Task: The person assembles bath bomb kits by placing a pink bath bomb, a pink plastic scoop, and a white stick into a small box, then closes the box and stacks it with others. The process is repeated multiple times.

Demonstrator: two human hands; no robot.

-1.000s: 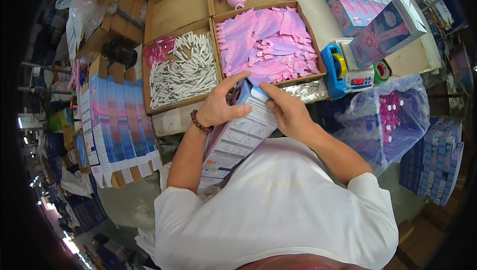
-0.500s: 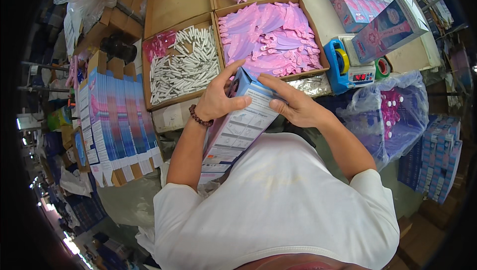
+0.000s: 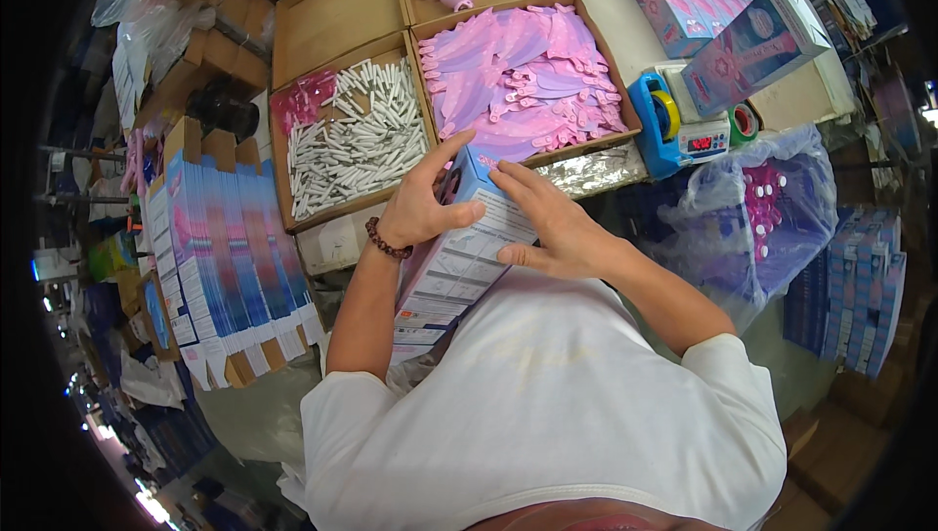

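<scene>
A long blue and white printed carton (image 3: pixel 451 272) stands tilted against my chest, its top end near the table edge. My left hand (image 3: pixel 422 201), with a bead bracelet at the wrist, grips the carton's upper left side, fingers at the open top. My right hand (image 3: pixel 549 221) lies flat on the carton's upper right face, fingers spread toward the top flap. Just beyond the hands are a cardboard tray of pink plastic pieces (image 3: pixel 532 72) and a tray of white sticks (image 3: pixel 354 138).
A stack of flat printed cartons (image 3: pixel 230 257) stands at my left. A blue tape dispenser (image 3: pixel 660 121) and a small scale (image 3: pixel 705 140) sit at right, with finished boxes (image 3: pixel 728 18) behind. A clear bag of pink parts (image 3: pixel 762 213) hangs lower right.
Both hands have shifted slightly on the carton's top end; my left fingers have moved up over the opening and my right hand presses flatter on its face.
</scene>
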